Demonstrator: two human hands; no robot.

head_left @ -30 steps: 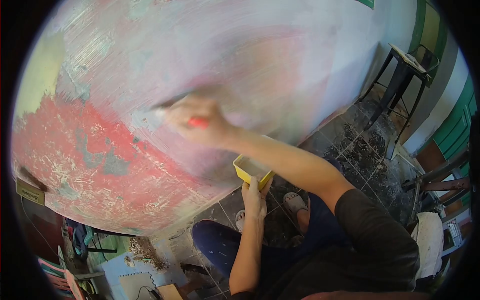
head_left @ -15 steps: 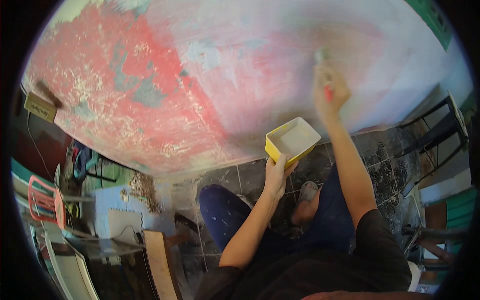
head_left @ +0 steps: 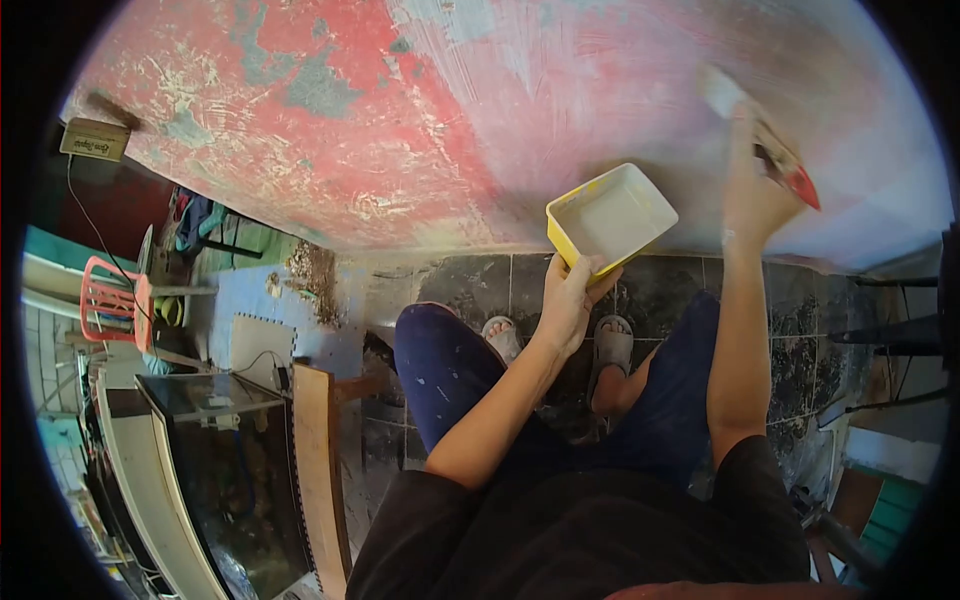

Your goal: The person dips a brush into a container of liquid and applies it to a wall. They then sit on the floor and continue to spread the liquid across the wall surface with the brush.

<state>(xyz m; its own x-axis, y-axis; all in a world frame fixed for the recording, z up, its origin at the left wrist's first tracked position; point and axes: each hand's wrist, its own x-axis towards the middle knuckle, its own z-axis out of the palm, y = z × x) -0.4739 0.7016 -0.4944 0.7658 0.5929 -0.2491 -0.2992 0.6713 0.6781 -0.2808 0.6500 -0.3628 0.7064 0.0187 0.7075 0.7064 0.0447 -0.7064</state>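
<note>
Along the wall point(head_left: 560, 110), my right hand point(head_left: 757, 192) pinches the brush point(head_left: 772, 138), lying eleven-to-five; at its nine o'clock, my left hand point(head_left: 568, 310) grips the tub point(head_left: 563, 238).

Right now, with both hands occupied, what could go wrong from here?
The left hand alone holds the yellow tub at its near end, so the tub might tip and spill anything inside onto the dark floor or the sandals.

The brush in the right hand looks motion-blurred, so it could flick drips; I can't tell whether its bristles touch the wall.
</note>
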